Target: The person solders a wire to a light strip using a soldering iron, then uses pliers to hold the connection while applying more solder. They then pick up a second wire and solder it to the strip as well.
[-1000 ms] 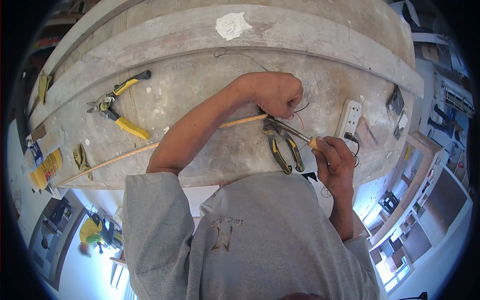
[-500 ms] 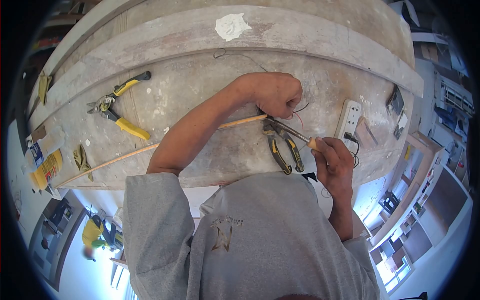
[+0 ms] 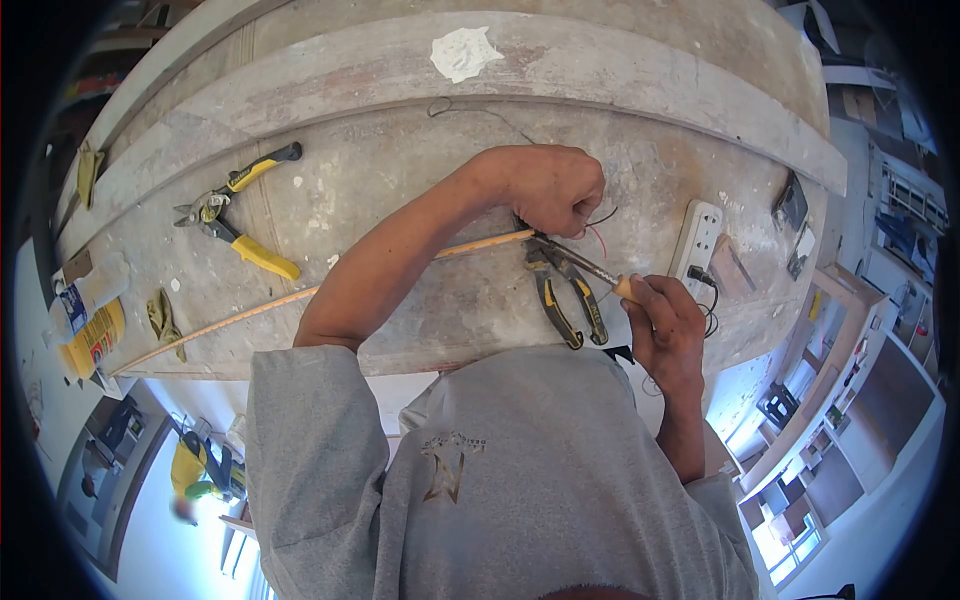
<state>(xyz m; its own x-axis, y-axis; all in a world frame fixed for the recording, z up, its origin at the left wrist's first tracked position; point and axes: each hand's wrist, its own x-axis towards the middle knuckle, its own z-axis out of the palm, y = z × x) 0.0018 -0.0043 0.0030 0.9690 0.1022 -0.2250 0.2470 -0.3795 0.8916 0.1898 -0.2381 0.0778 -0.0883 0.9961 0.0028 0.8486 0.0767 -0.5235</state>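
Note:
My left hand (image 3: 556,190) is closed in a fist near the middle of the bench, and thin black and red wires (image 3: 600,232) poke out by its fingers. Under it ends a long, narrow yellow-orange LED strip (image 3: 470,244), which runs down to the left. My right hand (image 3: 668,328) grips the wooden handle of a soldering iron (image 3: 624,289); the metal shaft slants up to the strip's end beside my left fingers. Pliers (image 3: 566,295) with black and yellow handles lie just below that spot, partly under the iron. My left fingertips are hidden.
Yellow-handled snips (image 3: 235,215) lie at the left. A bottle (image 3: 92,290) and a yellow container (image 3: 95,338) are at the bench's left edge. A white power strip (image 3: 697,240) with a black plug is on the right. Another person (image 3: 195,470) bends in the background.
My right hand and the soldering iron have shifted only very slightly. My left hand stays in place. The person in the background has moved a little.

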